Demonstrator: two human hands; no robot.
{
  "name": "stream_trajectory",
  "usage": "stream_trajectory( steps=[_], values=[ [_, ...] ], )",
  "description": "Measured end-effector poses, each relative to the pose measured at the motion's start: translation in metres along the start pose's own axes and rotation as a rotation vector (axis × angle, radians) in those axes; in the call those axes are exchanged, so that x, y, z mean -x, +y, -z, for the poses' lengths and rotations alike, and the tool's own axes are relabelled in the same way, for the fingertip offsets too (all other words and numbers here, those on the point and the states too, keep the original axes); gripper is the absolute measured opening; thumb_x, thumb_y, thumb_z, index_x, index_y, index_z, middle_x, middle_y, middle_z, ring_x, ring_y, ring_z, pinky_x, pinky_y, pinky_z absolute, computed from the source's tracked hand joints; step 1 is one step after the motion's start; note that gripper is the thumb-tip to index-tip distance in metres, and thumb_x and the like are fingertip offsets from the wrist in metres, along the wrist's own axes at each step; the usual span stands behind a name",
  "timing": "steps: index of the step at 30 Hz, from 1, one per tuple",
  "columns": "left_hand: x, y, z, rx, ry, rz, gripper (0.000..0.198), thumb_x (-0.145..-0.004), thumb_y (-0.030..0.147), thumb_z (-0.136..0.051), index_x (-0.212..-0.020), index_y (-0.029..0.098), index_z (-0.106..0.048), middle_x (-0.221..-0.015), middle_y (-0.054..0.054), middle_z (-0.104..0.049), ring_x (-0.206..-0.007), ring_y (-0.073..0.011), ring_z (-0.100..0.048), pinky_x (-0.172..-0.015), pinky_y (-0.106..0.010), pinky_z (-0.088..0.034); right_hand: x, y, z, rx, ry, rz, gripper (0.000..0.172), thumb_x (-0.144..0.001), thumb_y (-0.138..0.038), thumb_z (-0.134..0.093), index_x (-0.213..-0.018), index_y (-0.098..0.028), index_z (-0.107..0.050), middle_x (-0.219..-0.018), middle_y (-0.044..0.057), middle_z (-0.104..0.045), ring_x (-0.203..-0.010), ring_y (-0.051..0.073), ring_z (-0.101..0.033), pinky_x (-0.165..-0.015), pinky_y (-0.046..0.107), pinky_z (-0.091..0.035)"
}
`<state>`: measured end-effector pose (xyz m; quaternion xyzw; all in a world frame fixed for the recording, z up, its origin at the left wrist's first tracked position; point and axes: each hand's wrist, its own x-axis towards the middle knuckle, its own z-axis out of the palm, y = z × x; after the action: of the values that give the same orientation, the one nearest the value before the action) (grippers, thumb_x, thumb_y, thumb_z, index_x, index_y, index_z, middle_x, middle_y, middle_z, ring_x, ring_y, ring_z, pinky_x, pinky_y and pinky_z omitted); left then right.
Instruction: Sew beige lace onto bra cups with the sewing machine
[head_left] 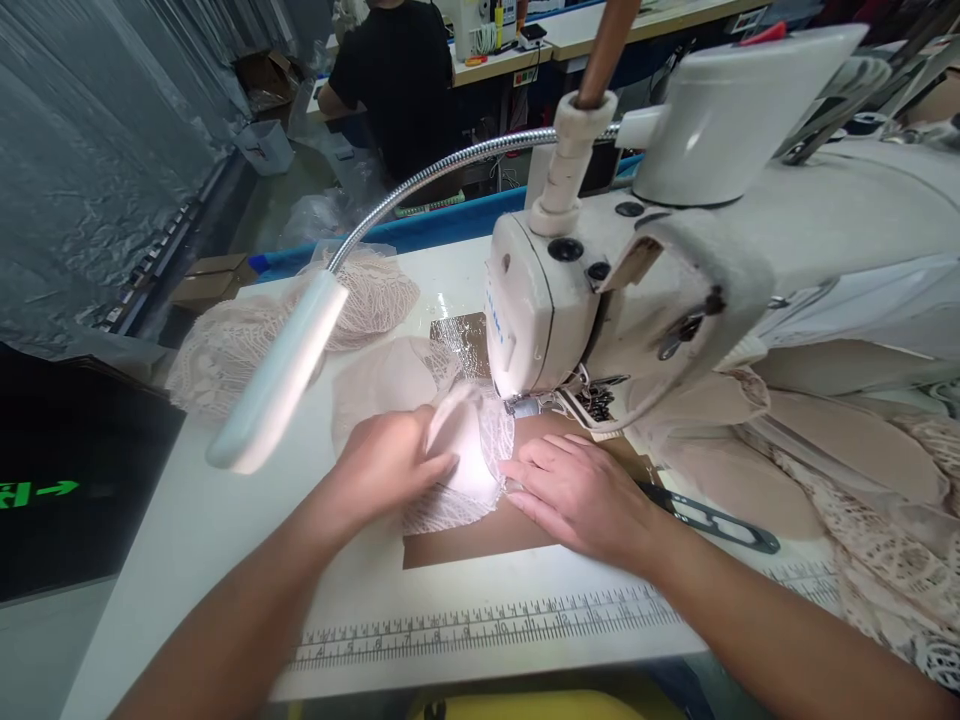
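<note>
My left hand [386, 465] presses down on a pale lace bra cup [469, 455], its fingers curled over the cup's left side. Flat beside it lies my right hand [581, 490], fingers stretched out and touching the cup's right edge on the brown patch of the table. The cup sits just in front of the needle area of the white sewing machine [540, 300]. More lace pieces [225, 350] trail off to the left behind the cup.
A gooseneck lamp [277, 380] hangs over the table's left part. Thread snips [712, 520] lie right of my right hand. Beige cups and lace [840, 470] pile at the right. A ruler strip [487, 625] runs along the front edge. A person in black [397, 70] sits beyond.
</note>
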<state>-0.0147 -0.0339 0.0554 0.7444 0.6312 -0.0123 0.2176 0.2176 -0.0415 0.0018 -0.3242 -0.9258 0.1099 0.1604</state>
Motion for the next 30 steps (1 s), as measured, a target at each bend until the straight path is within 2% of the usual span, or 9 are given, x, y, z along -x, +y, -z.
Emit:
stream_trajectory(
  steps=[2,4,5,8,10,13,20,25,30],
  values=[
    [0.005,0.002,0.006,-0.201,0.202,-0.046,0.03,-0.08,0.041,-0.058,-0.095,0.015,-0.06,-0.074,-0.006,-0.062,-0.066,-0.0238,-0.057,-0.054,-0.03,-0.039,0.001,0.0,0.0,-0.001,0.0,0.0,0.021,-0.092,-0.026,-0.048,-0.094,-0.018,-0.066,-0.078,0.003,-0.058,-0.071,0.015,-0.05,-0.064,0.029,-0.034],
    [0.004,0.003,0.006,-0.287,0.397,-0.215,0.027,-0.085,0.034,-0.054,-0.103,0.015,-0.059,-0.093,-0.01,-0.064,-0.081,-0.0259,-0.058,-0.063,-0.033,-0.043,0.001,0.0,0.0,-0.002,0.002,0.003,0.021,-0.092,-0.026,-0.048,-0.094,-0.018,-0.067,-0.078,0.003,-0.058,-0.072,0.016,-0.05,-0.065,0.029,-0.034],
    [0.002,0.003,0.002,-0.29,0.445,-0.337,0.023,-0.089,0.03,-0.05,-0.104,0.015,-0.06,-0.1,-0.01,-0.063,-0.087,-0.0251,-0.057,-0.068,-0.034,-0.044,0.001,0.0,0.0,-0.003,0.006,0.006,0.02,-0.092,-0.026,-0.048,-0.095,-0.018,-0.067,-0.079,0.003,-0.059,-0.072,0.016,-0.05,-0.066,0.029,-0.035],
    [-0.011,0.001,-0.017,-0.25,0.371,-0.664,0.023,-0.095,0.021,-0.04,-0.104,0.016,-0.061,-0.103,-0.009,-0.064,-0.092,-0.0214,-0.055,-0.079,-0.035,-0.044,0.002,0.001,-0.001,-0.006,0.009,0.008,0.021,-0.091,-0.026,-0.049,-0.098,-0.019,-0.067,-0.082,0.004,-0.06,-0.075,0.017,-0.051,-0.069,0.03,-0.037],
    [-0.019,-0.002,-0.03,-0.237,0.291,-0.743,0.025,-0.096,0.02,-0.041,-0.112,0.017,-0.06,-0.102,-0.009,-0.063,-0.094,-0.0211,-0.054,-0.081,-0.035,-0.043,0.002,0.002,0.0,-0.003,0.009,0.009,0.022,-0.091,-0.026,-0.049,-0.099,-0.018,-0.067,-0.081,0.004,-0.06,-0.074,0.017,-0.052,-0.068,0.03,-0.037],
    [-0.023,-0.004,-0.04,-0.258,0.214,-0.75,0.03,-0.094,0.02,-0.044,-0.122,0.02,-0.057,-0.102,-0.009,-0.061,-0.092,-0.0211,-0.052,-0.079,-0.035,-0.041,0.002,0.004,-0.001,-0.005,0.034,0.017,0.024,-0.092,-0.021,-0.045,-0.096,-0.018,-0.068,-0.077,0.003,-0.06,-0.072,0.016,-0.052,-0.066,0.029,-0.037],
    [-0.016,0.001,-0.036,-0.327,0.13,-0.776,0.042,-0.089,0.013,-0.047,-0.13,0.023,-0.052,-0.105,-0.01,-0.058,-0.09,-0.0226,-0.05,-0.078,-0.037,-0.038,0.003,0.011,-0.007,0.045,0.207,-0.144,0.028,-0.086,-0.011,-0.043,-0.093,-0.019,-0.069,-0.075,0.003,-0.063,-0.065,0.014,-0.054,-0.058,0.026,-0.036],
    [-0.018,0.0,-0.038,-0.288,0.142,-0.794,0.046,-0.087,0.012,-0.047,-0.132,0.021,-0.049,-0.129,-0.012,-0.054,-0.097,-0.0234,-0.051,-0.08,-0.037,-0.041,-0.003,0.006,-0.002,0.094,0.098,-0.166,0.03,-0.086,-0.01,-0.043,-0.101,-0.017,-0.068,-0.083,0.005,-0.064,-0.074,0.016,-0.056,-0.059,0.027,-0.036],
    [-0.023,-0.003,-0.041,-0.267,0.156,-0.753,0.05,-0.086,0.013,-0.045,-0.136,0.014,-0.045,-0.137,-0.011,-0.051,-0.098,-0.0237,-0.05,-0.082,-0.037,-0.044,-0.005,0.003,-0.003,0.176,0.091,-0.164,0.03,-0.088,-0.01,-0.041,-0.092,-0.016,-0.069,-0.075,0.004,-0.059,-0.065,0.015,-0.05,-0.054,0.028,-0.032]
  ],
)
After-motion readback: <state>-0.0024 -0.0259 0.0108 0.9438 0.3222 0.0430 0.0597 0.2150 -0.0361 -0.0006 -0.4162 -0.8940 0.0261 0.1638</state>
